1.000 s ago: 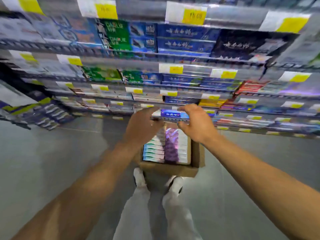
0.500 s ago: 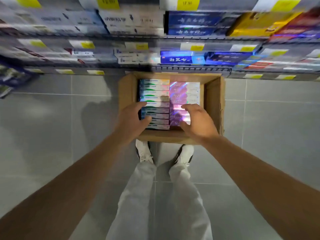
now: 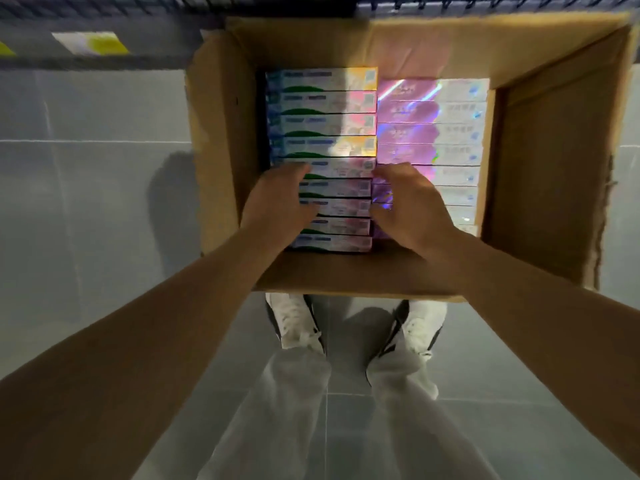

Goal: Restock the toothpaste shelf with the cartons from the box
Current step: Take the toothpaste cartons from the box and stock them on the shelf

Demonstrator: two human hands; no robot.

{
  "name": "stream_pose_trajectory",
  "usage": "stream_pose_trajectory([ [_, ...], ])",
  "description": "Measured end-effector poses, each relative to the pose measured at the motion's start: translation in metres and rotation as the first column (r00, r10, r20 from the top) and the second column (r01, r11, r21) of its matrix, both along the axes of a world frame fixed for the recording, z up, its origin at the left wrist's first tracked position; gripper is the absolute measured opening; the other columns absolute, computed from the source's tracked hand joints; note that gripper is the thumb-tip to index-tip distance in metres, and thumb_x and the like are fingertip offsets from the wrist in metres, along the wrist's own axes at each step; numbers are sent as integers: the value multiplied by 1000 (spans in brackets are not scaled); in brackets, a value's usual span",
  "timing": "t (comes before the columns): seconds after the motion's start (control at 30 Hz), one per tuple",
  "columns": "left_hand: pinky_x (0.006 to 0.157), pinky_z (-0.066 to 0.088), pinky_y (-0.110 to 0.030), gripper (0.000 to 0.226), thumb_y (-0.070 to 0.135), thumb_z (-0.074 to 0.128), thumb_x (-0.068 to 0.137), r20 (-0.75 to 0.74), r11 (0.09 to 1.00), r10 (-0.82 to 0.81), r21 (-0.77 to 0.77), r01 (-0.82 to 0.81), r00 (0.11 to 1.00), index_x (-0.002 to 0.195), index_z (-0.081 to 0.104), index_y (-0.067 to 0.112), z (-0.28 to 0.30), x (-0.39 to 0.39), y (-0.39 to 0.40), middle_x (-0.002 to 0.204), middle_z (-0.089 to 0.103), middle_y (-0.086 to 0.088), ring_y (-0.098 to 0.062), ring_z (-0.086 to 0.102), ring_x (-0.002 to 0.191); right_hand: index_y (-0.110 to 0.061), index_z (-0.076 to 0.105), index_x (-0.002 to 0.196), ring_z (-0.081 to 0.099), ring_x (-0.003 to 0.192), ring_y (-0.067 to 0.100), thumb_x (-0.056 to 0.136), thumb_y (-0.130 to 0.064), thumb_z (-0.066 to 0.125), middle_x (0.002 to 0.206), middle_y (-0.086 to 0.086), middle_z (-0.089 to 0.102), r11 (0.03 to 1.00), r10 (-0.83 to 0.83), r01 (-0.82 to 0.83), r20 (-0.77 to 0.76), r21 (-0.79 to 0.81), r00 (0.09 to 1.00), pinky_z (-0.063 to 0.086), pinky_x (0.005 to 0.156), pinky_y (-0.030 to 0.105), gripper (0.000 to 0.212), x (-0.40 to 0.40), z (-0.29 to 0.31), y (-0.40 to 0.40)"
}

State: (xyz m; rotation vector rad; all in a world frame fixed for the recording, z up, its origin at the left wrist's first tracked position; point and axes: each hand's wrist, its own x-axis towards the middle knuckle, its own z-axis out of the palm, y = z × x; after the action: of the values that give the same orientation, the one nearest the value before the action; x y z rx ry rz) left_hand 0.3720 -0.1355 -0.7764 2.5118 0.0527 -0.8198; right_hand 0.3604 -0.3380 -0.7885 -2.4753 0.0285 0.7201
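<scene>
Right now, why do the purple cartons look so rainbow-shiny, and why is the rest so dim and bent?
Head view: overhead light glares off the purple cartons, apparently foil-faced; the cardboard box and floor sit in dim light; both forearms splay outward from wide-angle distortion; the shelf edge at the top is smeared by motion blur.

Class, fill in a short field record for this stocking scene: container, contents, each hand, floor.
container: open cardboard box on the floor
contents: two columns of toothpaste cartons, green-striped cartons left, iridescent purple cartons right
left hand: fingers on the green-striped column's left ends
right hand: over the seam between columns; grip unclear
floor: grey tiles
</scene>
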Motion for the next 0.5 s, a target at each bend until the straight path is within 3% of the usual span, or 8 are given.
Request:
stream_pose_trajectory([
  [0.17,109,35,-37,53,18,67,84,99,1000,-27,15,25,995,134,50,13,-60,8,-6,135,51,-10,-26,43,125,-13,52,133,54,115,26,80,-16,63,124,9,54,995,-91,88,80,50,993,41,95,27,55,13,-47,11],
  [0.27,106,35,-41,52,23,69,81,188,980,-124,179,90,974,130,53,15,-80,11,-8,131,50,-9,-29,42,123,-12,51,131,53,114,27,79,-17,62,125,10,52,993,-103,96,99,69,990,43,94,29,54,19,-58,12],
  [0.33,102,36,-44,48,25,69,80,170,963,-160,245,115,972,125,55,16,-88,10,-9,125,50,-11,-32,44,118,-11,53,128,53,112,28,78,-15,61,122,11,53,995,-88,81,129,60,988,45,92,31,51,21,-67,8],
  [0.5,98,43,-42,43,15,65,83,143,984,-71,174,46,987,125,56,14,-91,0,-6,123,51,-14,-33,47,114,-13,61,115,57,99,31,82,-15,56,111,9,59,1000,-1,8,319,-21,948,42,86,28,34,33,-81,1],
])
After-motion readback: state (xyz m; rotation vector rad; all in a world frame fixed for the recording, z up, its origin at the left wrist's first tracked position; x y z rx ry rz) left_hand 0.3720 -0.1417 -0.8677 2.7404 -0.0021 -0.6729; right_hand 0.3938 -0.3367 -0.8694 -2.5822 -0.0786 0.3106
